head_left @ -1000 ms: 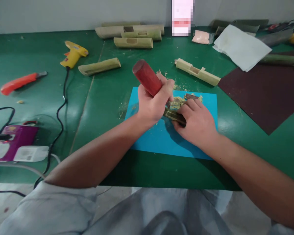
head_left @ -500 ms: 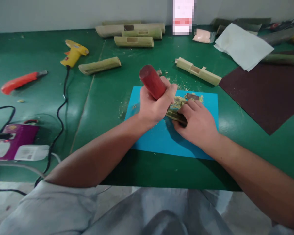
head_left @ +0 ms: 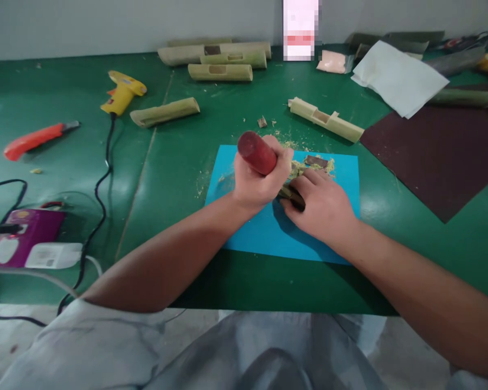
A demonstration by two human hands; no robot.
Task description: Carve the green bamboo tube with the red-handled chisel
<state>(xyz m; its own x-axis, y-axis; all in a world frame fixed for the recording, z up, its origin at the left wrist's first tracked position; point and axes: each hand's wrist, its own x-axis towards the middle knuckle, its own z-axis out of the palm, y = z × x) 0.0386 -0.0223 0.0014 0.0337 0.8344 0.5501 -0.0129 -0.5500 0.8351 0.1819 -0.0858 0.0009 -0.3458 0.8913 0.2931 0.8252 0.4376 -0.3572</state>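
Note:
My left hand (head_left: pixel 262 176) is wrapped round a thick red handle (head_left: pixel 257 151) that leans up to the left. The working end of this tool is hidden below the fist. Close beside it, my right hand (head_left: pixel 321 203) is closed on a short bamboo piece (head_left: pixel 287 190), holding it down over a blue sheet (head_left: pixel 260 233). Most of the piece is covered by the fingers. Pale shavings (head_left: pixel 299 168) and a dark strip (head_left: pixel 316 161) lie just beyond my right fingers.
Cut bamboo tubes (head_left: pixel 220 72) stand along the back, and a notched one (head_left: pixel 325 119) lies beyond the sheet. To the left are a yellow glue gun (head_left: pixel 124 92), an orange-red cutter (head_left: pixel 34 141) and a purple power box (head_left: pixel 36 233). Brown sandpaper-like sheet (head_left: pixel 435 162) lies right.
The red handle has dropped a little and its top has moved right, with my left hand still round it. My right hand keeps its hold on the bamboo piece. The view has shifted slightly.

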